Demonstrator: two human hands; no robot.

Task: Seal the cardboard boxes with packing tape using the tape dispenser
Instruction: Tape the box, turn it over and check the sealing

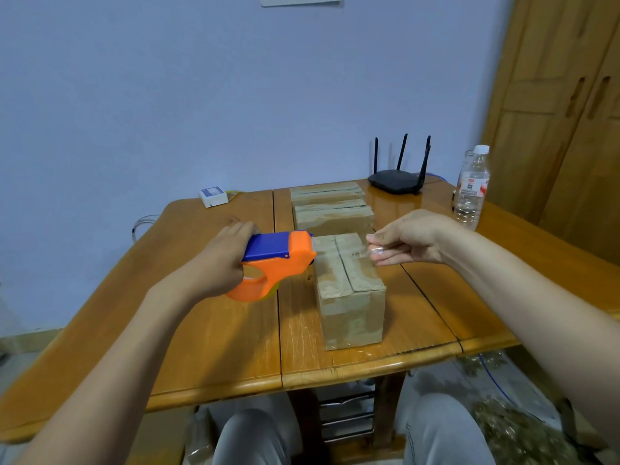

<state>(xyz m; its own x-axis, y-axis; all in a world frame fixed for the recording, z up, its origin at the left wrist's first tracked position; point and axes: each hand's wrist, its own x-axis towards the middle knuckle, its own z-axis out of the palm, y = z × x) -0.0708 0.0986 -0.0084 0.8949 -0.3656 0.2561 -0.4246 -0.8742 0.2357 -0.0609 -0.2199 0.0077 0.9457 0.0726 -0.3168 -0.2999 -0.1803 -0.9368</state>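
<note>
The brown wooden table [214,330] holds three cardboard boxes in a row. The nearest box [349,290] sits in the middle, with two more boxes [332,209] behind it at 12 o'clock. At 9 o'clock from the near box, the left hand [218,260] grips the orange and blue tape dispenser [275,263], fingers curled round its handle. At 3 o'clock, the right hand [412,238] pinches the clear tape end [377,251], stretched over the box top. I think the tape is being pulled out now. Next, it likely needs pressing down flat.
</note>
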